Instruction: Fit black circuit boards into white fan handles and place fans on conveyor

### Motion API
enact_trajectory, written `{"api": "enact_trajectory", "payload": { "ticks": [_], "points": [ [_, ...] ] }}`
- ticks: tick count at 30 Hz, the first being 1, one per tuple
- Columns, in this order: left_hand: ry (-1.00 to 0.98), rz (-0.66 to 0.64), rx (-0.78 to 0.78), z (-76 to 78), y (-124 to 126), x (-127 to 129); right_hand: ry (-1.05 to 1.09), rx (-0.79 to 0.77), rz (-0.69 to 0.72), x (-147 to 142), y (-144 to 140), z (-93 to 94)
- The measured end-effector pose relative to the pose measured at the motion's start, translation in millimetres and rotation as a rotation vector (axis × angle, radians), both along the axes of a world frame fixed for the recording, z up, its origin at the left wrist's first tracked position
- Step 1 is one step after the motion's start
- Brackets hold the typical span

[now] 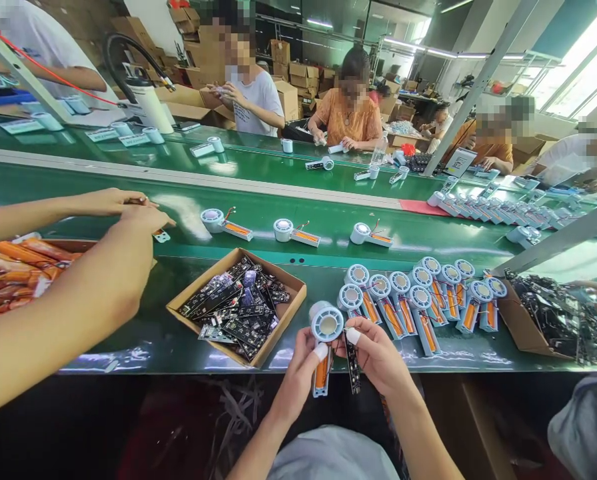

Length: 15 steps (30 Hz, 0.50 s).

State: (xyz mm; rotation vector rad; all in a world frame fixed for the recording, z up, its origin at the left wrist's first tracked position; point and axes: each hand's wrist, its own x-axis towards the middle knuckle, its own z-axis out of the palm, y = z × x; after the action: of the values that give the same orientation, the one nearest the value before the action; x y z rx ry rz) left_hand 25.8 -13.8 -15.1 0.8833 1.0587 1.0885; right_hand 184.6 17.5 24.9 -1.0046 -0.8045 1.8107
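My left hand grips a light-blue device housing with a round spoked head and a handle holding an orange battery. It is held upright at the bench's front edge. Between the fingers and thumb of my right hand is a narrow black circuit board, hanging vertically just right of the housing. White coverings show on both thumbs. Thin wires run near the fingertips, but where they end is hidden. Left of my hands stands a cardboard tray of loose black circuit boards.
Similar housings lie grouped on the right, beside another box of boards. Several more sit on the green conveyor. A co-worker's arms reach in from the left over orange batteries. Other people work across the line.
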Motion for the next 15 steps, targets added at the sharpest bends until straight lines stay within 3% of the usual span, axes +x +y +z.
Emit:
{"api": "enact_trajectory", "payload": {
  "ticks": [4,9,12,15],
  "points": [
    [0.163,0.001,0.142,-4.2,0,-3,0.088,-0.076,-0.024,0,-1,2.0],
    [0.235,0.104,0.176,-11.2,6,-3,-0.116,0.096,-0.002,3,-7,4.7],
    [0.212,0.168,0.151,-6.4,8,-2,-0.422,0.258,-0.001,5,-8,4.5],
    [0.188,0.234,0.118,3.0,8,-2,-0.963,0.467,0.036,6,-8,14.1]
  ]
}}
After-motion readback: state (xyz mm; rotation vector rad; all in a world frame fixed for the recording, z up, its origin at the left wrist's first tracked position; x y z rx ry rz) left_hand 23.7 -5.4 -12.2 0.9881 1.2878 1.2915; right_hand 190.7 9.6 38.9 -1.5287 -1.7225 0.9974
